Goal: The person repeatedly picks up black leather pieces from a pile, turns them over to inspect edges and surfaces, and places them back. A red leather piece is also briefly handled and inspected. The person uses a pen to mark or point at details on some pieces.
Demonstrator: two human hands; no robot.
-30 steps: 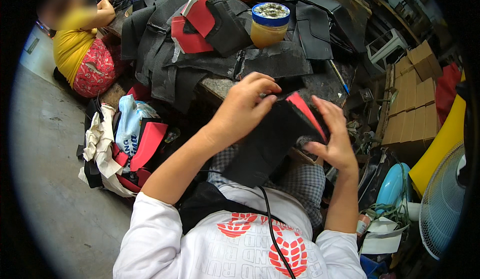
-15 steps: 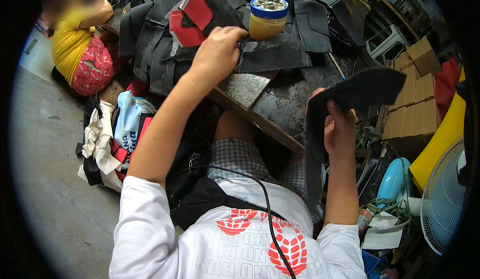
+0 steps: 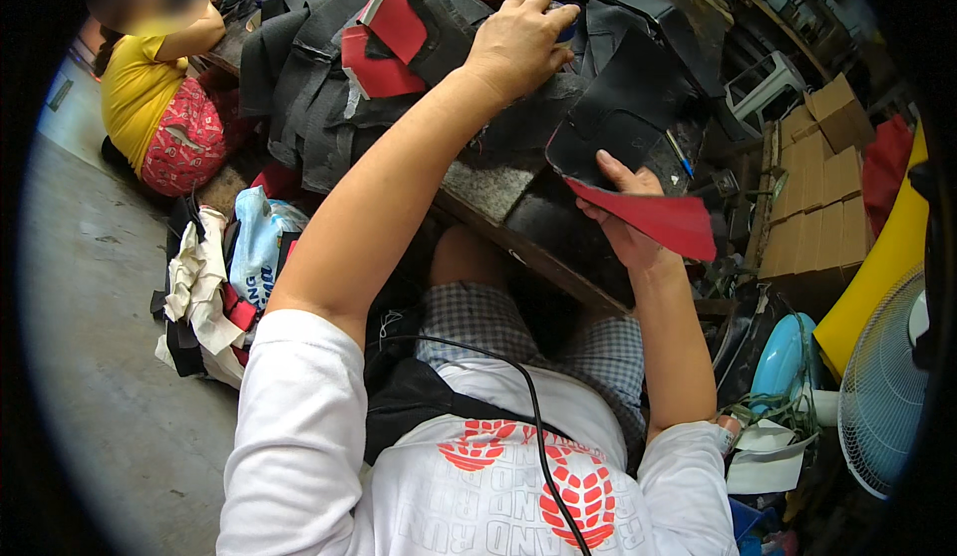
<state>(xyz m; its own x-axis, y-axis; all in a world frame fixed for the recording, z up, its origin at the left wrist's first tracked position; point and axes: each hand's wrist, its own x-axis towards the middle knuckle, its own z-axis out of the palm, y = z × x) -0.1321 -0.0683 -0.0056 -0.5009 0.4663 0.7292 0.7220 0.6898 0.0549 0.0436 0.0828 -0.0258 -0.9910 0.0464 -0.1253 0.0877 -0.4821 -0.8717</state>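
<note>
My right hand [image 3: 633,212] grips a flexible black sheet piece [image 3: 623,107] between thumb and fingers. One end of the piece folds over and shows a red side. It hangs above the table's near edge, in front of my body. My left hand [image 3: 518,42] reaches out over the blue-rimmed jar [image 3: 569,29] of yellowish stuff, fingers spread and bent around its top. That hand hides most of the jar, so I cannot see how firmly the fingers touch it. Left of the hand, red and black cut pieces [image 3: 394,32] lie on a pile of black sheets [image 3: 314,87].
A pale stone slab [image 3: 485,185] sits at the table's near edge. A blue pen [image 3: 681,154] lies beyond my right hand. Cardboard boxes [image 3: 817,207] and a fan [image 3: 882,386] stand at right. A bag of scraps [image 3: 261,247] is at left; a person in yellow [image 3: 150,87] sits beyond.
My left hand has moved right and away from me, from the pile's edge to the jar. My right hand has turned the black piece and moved it left, exposing its red side.
</note>
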